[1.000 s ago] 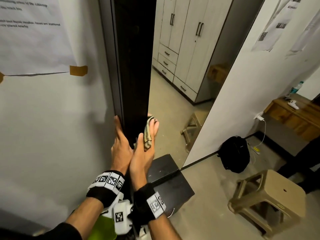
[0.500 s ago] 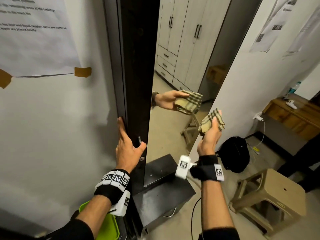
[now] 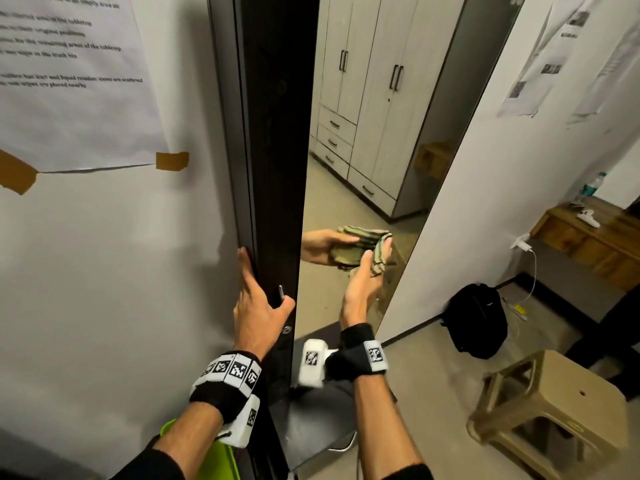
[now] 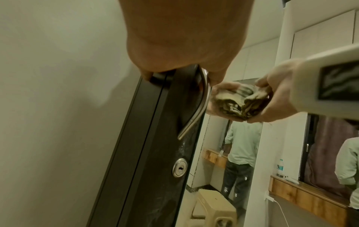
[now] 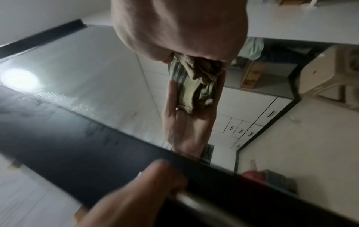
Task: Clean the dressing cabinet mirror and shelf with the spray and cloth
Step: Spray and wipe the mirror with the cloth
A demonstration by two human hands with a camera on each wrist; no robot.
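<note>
Our right grip (image 3: pixel 363 282) pinches one cloth (image 3: pixel 379 252), a bunched striped rag, and presses it on the mirror (image 3: pixel 363 168); the second cloth beside it is only its reflection, so we count one cloth and one mirror. We judge the cloth to be light, soft and easy to crumple; it is best held as a wad under the fingers, so that a flat face meets the glass. The glass is stiff, probably slippery and fragile; we should press it gently. Our left grip (image 3: pixel 258 303) is around the dark door edge (image 3: pixel 273 168), fingers behind and thumb near the one metal handle (image 4: pixel 196 107), to steady the door. We see no spray and only part of the shelf (image 3: pixel 311 427), below the right grip.
</note>
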